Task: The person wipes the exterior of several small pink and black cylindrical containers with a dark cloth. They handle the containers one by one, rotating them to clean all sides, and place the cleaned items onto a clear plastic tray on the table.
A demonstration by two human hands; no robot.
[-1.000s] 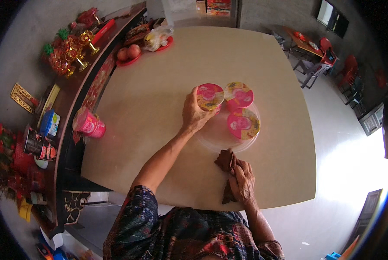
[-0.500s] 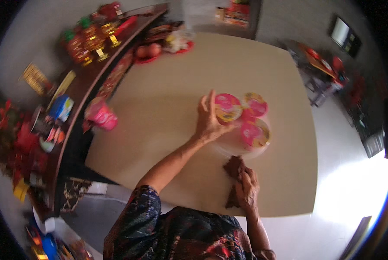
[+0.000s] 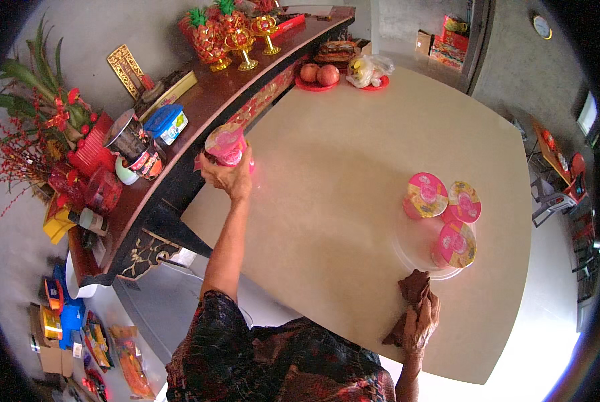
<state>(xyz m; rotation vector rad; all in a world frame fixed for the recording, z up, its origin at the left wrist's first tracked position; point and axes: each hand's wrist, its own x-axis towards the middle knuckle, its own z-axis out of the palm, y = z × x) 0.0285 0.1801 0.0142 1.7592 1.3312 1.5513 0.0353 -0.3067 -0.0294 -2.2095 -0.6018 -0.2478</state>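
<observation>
At the left side of the table, my left hand is closed around a pink cup with a printed lid, right beside the dark shelf. A second lid or cup beneath it is hard to make out. My right hand grips a brown cloth lying on the tabletop near the front edge. Just beyond the cloth sits a clear round plate. Three pink lidded cups stand together on it: one at the left, one at the back right and one in front.
The beige table borders a dark wooden shelf on the left. That shelf carries gold-footed red ornaments, a blue-lidded tub, a dark can and a potted plant. Round fruit rests on a red plate at the back.
My left hand has left the cups on the plate and moved left to the pink cup by the shelf, closing on it. My right hand stays on the cloth. The view has shifted.
</observation>
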